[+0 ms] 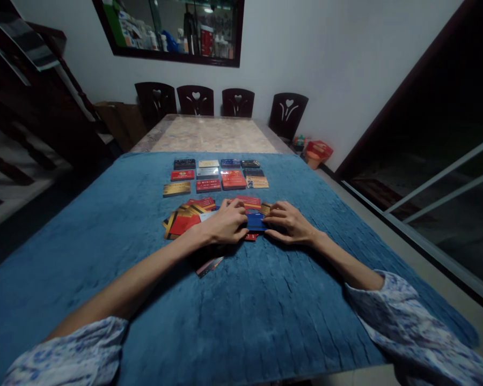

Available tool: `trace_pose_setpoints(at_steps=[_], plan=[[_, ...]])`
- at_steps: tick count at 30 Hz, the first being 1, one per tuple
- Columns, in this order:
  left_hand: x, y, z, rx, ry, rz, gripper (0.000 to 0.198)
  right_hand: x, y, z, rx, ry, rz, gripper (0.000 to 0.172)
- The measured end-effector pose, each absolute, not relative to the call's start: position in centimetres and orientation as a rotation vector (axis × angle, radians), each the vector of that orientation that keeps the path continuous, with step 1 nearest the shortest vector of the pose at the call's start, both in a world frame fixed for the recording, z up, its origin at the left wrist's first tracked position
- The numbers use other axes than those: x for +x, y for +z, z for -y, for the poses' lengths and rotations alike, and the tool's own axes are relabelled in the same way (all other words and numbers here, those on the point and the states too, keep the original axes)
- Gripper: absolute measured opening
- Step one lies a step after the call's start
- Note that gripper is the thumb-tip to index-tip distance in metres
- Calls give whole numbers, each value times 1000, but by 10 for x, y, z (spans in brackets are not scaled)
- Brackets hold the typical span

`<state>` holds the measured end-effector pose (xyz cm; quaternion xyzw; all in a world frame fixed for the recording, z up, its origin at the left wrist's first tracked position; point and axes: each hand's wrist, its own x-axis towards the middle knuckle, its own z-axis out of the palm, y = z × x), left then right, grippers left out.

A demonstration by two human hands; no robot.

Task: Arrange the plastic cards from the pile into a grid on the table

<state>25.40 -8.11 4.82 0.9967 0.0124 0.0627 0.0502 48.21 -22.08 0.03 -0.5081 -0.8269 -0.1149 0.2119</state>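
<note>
Between my two hands is a blue card point(256, 222), gripped at its left end by my left hand point(228, 222) and at its right end by my right hand point(287, 222). Whether it is one card or a small stack, I cannot tell. Under and around my hands lies a loose pile of cards, with red and gold ones point(184, 221) fanned out on the left. A red card point(249, 202) shows just behind my fingers. Closer to me, a darker card point(207, 266) sticks out below my left wrist. My hands hide part of the pile.
Beyond the pile, cards sit in rows, among them a gold card point(176, 188), a red stack point(233, 180) and a black card point(184, 164). A blue cloth point(209, 332) covers the near table. Dark chairs point(195, 100) stand at the far end, beside bare patterned tabletop point(221, 134).
</note>
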Motion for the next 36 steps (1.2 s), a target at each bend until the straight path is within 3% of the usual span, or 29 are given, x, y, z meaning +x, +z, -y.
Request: trace_pose_setpoints(at_steps=[12, 29, 36], plan=[[257, 47, 68, 2934, 319, -87, 33, 478, -4, 214, -1384, -391, 2065, 27], [265, 30, 65, 2890, 467, -305, 26, 475, -15, 210, -1530, -303, 1882, 28], [264, 31, 70, 2814, 522, -344, 47, 474, -17, 210, -1565, -334, 1922, 29]])
